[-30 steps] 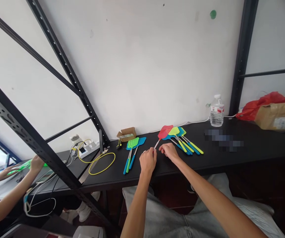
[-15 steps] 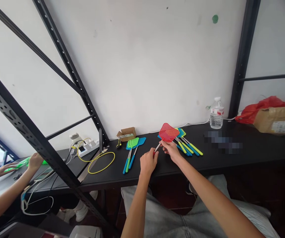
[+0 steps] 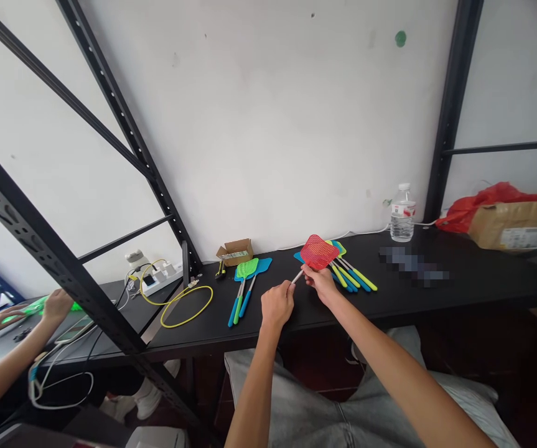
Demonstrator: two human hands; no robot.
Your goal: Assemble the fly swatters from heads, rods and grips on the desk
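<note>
A red fly swatter (image 3: 319,251) with a perforated head is held over the black table (image 3: 193,336). My left hand (image 3: 278,305) is closed around its handle, which is mostly hidden in the fist. Just below the head, my right hand (image 3: 319,280) pinches the metal shaft. Several blue and yellow-green fly swatters (image 3: 359,279) lie fanned out behind and to the right of my right hand, their heads partly covered by the red one. To the left of my left hand lie a green fly swatter (image 3: 246,269) and blue fly swatters (image 3: 262,266).
At the back are a small open cardboard box (image 3: 235,252) and a water bottle (image 3: 403,213). On the right sits a larger carton (image 3: 515,227) with a red bag. A yellow cable (image 3: 186,323), power strip (image 3: 160,278) and shelf post (image 3: 128,323) stand left, beside a co-worker's hand (image 3: 58,305).
The view has shifted slightly. Both hands keep their hold on the red fly swatter, its head tilted a little differently; the red on the handle by my left hand is now covered.
</note>
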